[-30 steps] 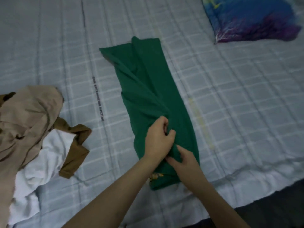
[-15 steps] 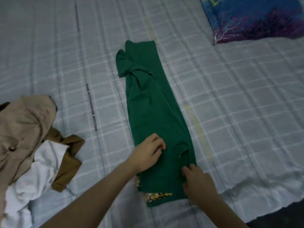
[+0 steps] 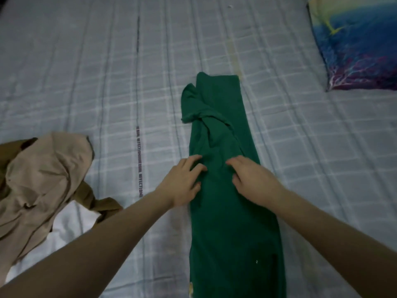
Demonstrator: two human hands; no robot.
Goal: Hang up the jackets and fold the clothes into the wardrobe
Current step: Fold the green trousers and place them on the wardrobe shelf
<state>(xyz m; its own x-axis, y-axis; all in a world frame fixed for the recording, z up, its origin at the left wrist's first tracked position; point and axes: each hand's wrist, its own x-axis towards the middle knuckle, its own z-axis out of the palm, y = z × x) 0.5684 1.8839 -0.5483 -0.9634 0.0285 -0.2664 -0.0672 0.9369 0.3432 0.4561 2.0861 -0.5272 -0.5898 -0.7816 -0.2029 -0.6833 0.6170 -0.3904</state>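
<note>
A green garment [image 3: 232,222] lies folded into a long narrow strip down the middle of the bed, with a twisted sleeve bunched near its far end. My left hand [image 3: 182,181] rests on the strip's left edge, fingers spread and lightly bent on the cloth. My right hand [image 3: 253,179] lies flat on the strip's middle, fingers pointing left. Neither hand grips the fabric. A small yellow patterned patch shows at the strip's near left edge.
A heap of clothes sits at the left: a beige garment [image 3: 40,179], a brown one [image 3: 101,203] and a white one [image 3: 71,224]. A blue and purple pillow [image 3: 356,44] lies at the far right. The grey checked bedsheet [image 3: 107,82] covers the bed.
Both hands let go of the near end and slid up the green strip toward its middle. The camera moved closer and forward, so the strip's near end now runs out of frame.
</note>
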